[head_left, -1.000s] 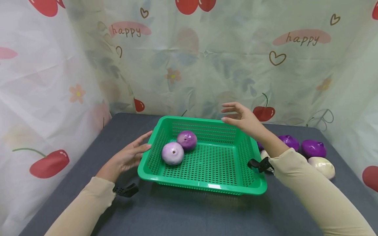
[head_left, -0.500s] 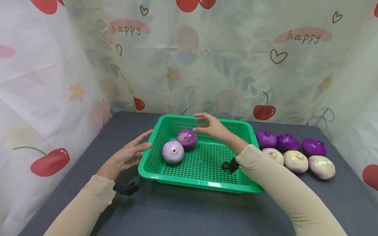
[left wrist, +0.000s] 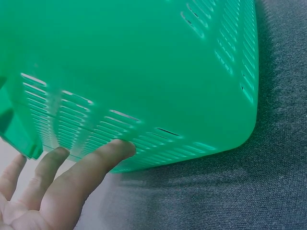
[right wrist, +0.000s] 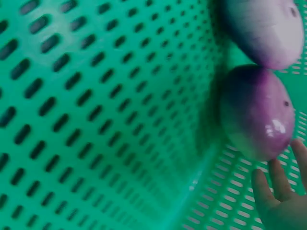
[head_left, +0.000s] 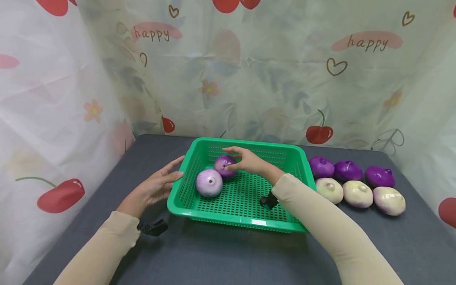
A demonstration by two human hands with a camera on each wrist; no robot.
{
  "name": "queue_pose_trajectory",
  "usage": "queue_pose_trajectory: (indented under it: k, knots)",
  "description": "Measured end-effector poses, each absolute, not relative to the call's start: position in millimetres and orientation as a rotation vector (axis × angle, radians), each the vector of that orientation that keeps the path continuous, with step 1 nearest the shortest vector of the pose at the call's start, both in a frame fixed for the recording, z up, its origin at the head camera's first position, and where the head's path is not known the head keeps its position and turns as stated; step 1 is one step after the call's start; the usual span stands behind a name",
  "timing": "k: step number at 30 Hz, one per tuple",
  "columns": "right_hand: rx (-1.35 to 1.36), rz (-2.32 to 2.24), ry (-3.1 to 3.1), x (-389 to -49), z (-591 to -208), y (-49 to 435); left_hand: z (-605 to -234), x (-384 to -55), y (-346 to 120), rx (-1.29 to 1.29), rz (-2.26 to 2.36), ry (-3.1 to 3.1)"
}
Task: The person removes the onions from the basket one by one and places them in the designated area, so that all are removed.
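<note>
A green plastic basket (head_left: 242,223) stands on the table with two onions inside, a pale lilac one (head_left: 209,184) and a darker purple one (head_left: 222,163) just behind it. At the basket's left side is my left hand (head_left: 156,184), its thumb overlapping the rim and its fingers extended along the outer wall. Inside the basket, my right hand (head_left: 247,161) reaches the purple onion from the right, thumb in front and fingers behind, spread apart. In the right wrist view, its fingertips (right wrist: 278,175) are right at the edge of the purple onion (right wrist: 259,117).
Right of the basket, several onions stand in two rows, purple ones (head_left: 348,171) behind and cream ones (head_left: 358,194) in front. A patterned curtain (head_left: 249,87) hangs behind and beside the dark grey table (head_left: 228,257).
My right hand has moved left and down from over the basket's back right rim to the purple onion. The left hand keeps its place at the basket's left side.
</note>
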State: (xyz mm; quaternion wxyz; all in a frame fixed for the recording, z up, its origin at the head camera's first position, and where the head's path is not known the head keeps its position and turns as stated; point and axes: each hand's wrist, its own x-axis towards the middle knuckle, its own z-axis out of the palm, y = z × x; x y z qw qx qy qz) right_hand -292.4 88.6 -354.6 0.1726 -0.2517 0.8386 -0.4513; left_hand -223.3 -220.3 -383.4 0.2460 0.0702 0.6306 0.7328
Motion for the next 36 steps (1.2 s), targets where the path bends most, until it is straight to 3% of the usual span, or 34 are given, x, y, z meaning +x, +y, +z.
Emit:
queue_pose_trajectory:
  k: [11, 24, 36]
  knots:
    - [-0.64, -1.115, 2.405, -286.8, -361.9, 84.4, -377.8, -220.2, -218.8, 0.191, 1.999, 1.727]
    - [-0.778, -1.09, 2.246, -285.3, -373.5, 79.2, -377.9, -220.3, -218.9, 0.185, 1.986, 1.751]
    - [-0.755, -1.109, 2.244, -284.1, -344.0, 90.0, -378.6, -221.4, -217.7, 0.175, 1.99, 1.743]
